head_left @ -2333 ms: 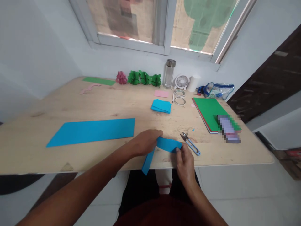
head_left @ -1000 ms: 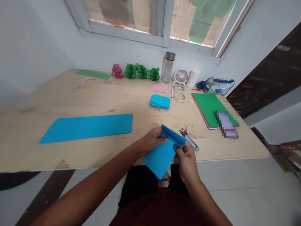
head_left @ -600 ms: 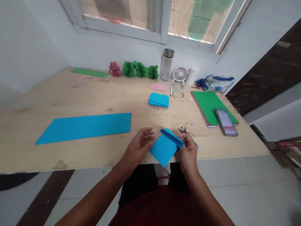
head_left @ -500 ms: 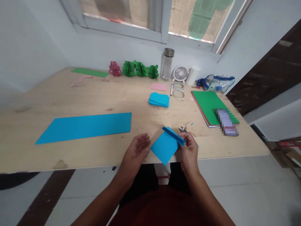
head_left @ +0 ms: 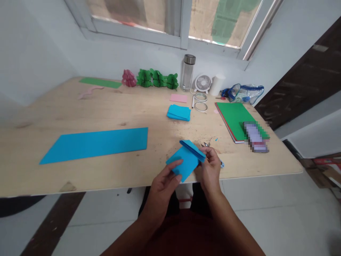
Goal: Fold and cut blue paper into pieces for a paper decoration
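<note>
At the worktop [head_left: 106,174], the left hand [head_left: 163,186], empty moments earlier, joined the right hand [head_left: 211,170] gripping the folded blue paper [head_left: 187,162], steadying it.

Craft corner: table [head_left: 87,113], blue paper [head_left: 185,157]

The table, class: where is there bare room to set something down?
Bare wood shows between the long blue sheet and the wavy pink strip, and from the snips to the near right corner. Crowded: toward the back, around bottle, fan and tape rolls, and near the right hand, holding folded blue paper and partly hiding the snips.
</note>
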Demonstrator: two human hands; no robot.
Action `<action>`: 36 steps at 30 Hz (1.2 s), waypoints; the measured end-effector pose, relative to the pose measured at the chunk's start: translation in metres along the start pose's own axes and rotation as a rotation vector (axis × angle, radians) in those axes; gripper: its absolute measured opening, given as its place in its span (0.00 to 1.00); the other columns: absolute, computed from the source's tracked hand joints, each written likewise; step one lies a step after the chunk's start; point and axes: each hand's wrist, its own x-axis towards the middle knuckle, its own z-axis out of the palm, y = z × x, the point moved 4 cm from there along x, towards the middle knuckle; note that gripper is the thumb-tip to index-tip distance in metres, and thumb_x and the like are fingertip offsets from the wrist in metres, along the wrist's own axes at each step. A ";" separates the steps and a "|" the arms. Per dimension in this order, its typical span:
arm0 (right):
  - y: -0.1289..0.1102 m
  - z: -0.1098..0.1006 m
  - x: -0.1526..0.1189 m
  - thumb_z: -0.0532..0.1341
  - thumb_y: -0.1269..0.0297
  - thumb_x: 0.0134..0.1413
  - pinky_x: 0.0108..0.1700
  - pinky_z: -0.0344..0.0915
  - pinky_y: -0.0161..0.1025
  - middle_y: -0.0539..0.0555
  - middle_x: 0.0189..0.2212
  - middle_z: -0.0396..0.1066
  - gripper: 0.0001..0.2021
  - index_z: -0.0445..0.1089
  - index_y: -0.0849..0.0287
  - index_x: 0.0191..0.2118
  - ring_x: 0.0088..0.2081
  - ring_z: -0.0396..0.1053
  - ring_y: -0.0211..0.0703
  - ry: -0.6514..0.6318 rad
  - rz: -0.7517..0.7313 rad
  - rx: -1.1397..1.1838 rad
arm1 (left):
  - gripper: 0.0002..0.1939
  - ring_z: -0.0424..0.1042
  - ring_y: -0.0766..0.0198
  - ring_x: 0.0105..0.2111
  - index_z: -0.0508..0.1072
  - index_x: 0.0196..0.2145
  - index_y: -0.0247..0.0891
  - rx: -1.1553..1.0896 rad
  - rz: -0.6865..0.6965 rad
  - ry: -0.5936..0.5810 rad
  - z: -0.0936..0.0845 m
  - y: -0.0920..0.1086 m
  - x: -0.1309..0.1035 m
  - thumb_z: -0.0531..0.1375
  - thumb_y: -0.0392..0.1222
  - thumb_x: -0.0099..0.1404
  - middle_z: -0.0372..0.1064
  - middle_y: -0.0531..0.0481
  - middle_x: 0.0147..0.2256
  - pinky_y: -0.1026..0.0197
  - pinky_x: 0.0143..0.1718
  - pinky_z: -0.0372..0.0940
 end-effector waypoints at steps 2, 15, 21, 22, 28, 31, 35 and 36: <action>0.000 0.001 0.001 0.60 0.64 0.46 0.27 0.56 0.34 0.45 0.24 0.66 0.06 0.68 0.57 0.32 0.25 0.62 0.37 0.006 -0.019 -0.016 | 0.20 0.70 0.57 0.46 0.75 0.46 0.41 0.026 -0.006 -0.007 0.001 -0.001 0.003 0.66 0.48 0.56 0.73 0.47 0.44 0.57 0.49 0.64; -0.008 0.007 -0.007 0.65 0.63 0.43 0.26 0.55 0.33 0.43 0.20 0.62 0.08 0.67 0.56 0.30 0.22 0.56 0.34 -0.042 0.145 0.157 | 0.24 0.68 0.49 0.52 0.74 0.48 0.43 0.428 0.001 -0.248 -0.004 0.062 0.070 0.64 0.52 0.54 0.72 0.45 0.49 0.51 0.52 0.63; 0.001 0.007 -0.008 0.63 0.60 0.46 0.30 0.60 0.35 0.47 0.25 0.68 0.08 0.70 0.57 0.32 0.27 0.63 0.38 -0.059 0.090 0.084 | 0.21 0.69 0.43 0.52 0.78 0.44 0.46 0.397 -0.035 -0.314 0.015 0.052 0.074 0.66 0.51 0.51 0.74 0.45 0.49 0.47 0.51 0.64; 0.003 0.007 -0.008 0.62 0.60 0.47 0.31 0.61 0.36 0.48 0.26 0.70 0.08 0.71 0.57 0.32 0.28 0.64 0.39 -0.053 0.082 0.061 | 0.20 0.70 0.43 0.51 0.78 0.42 0.46 0.375 -0.032 -0.310 0.017 0.049 0.073 0.66 0.50 0.51 0.75 0.45 0.47 0.46 0.50 0.65; 0.006 0.006 -0.008 0.60 0.60 0.50 0.39 0.64 0.40 0.51 0.33 0.74 0.10 0.73 0.57 0.36 0.37 0.68 0.45 -0.025 0.012 -0.027 | 0.16 0.69 0.43 0.50 0.79 0.39 0.45 0.266 -0.051 -0.308 0.019 0.043 0.069 0.66 0.41 0.49 0.77 0.46 0.39 0.47 0.49 0.65; 0.002 0.006 -0.008 0.59 0.62 0.50 0.41 0.63 0.40 0.51 0.32 0.74 0.08 0.74 0.56 0.35 0.38 0.69 0.45 -0.055 -0.041 -0.013 | 0.14 0.70 0.45 0.49 0.78 0.38 0.45 0.305 -0.028 -0.326 0.021 0.044 0.069 0.65 0.43 0.51 0.77 0.47 0.41 0.49 0.48 0.66; -0.006 0.009 -0.010 0.61 0.63 0.49 0.40 0.63 0.39 0.50 0.32 0.74 0.07 0.73 0.56 0.35 0.37 0.69 0.44 -0.123 -0.068 -0.025 | 0.18 0.72 0.47 0.46 0.77 0.42 0.43 0.369 0.002 -0.336 0.021 0.043 0.071 0.63 0.48 0.53 0.76 0.46 0.44 0.51 0.43 0.68; -0.006 0.009 -0.011 0.61 0.63 0.49 0.39 0.63 0.39 0.50 0.32 0.74 0.07 0.73 0.56 0.34 0.36 0.69 0.44 -0.139 -0.060 -0.022 | 0.19 0.73 0.48 0.44 0.76 0.43 0.42 0.362 -0.003 -0.337 0.020 0.043 0.072 0.64 0.48 0.52 0.76 0.46 0.44 0.52 0.40 0.68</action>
